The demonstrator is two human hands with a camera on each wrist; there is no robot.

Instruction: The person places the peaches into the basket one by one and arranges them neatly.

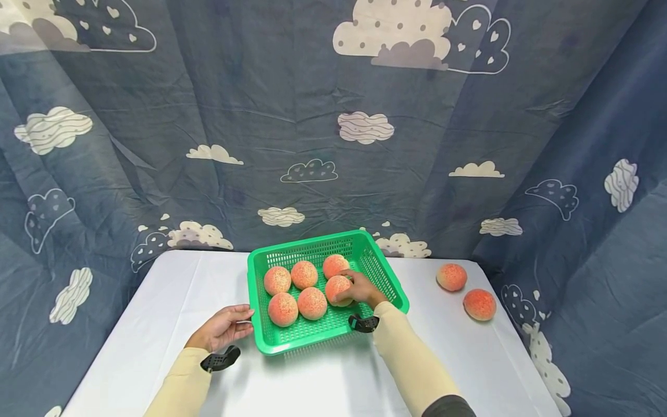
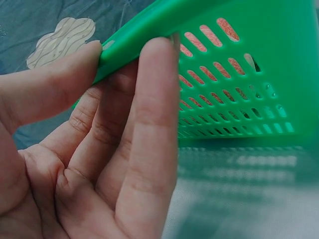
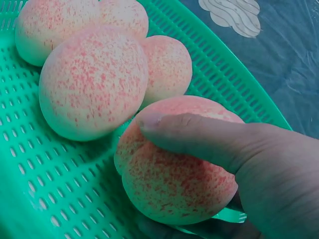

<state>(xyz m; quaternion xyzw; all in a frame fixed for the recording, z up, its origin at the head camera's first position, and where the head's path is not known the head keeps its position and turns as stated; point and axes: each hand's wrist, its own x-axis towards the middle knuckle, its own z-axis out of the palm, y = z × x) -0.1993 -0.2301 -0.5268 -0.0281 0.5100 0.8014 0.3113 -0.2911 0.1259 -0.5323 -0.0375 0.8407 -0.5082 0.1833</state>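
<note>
Gripping a peach (image 1: 337, 289) with our right hand (image 1: 363, 289), we curl thumb and fingers round it inside the green basket (image 1: 292, 335), at the right of the fruit cluster; the right wrist view shows the thumb (image 3: 199, 137) laid across the top of the fruit, which sits on the slotted floor; our left hand (image 1: 221, 328) pinches the near-left rim of the basket, thumb (image 2: 47, 84) on top of the lip and fingers (image 2: 149, 144) against the outer wall. Beside the held peach lie five more peaches (image 1: 311, 303) in the basket, two in front, three farther back, close together; the basket stands on a white table (image 1: 156, 324). Farther off to the right, two loose peaches (image 1: 479, 304) rest on the table near its far corner, well apart from the basket; behind everything hangs a blue cloud-printed cloth (image 1: 292, 116).
</note>
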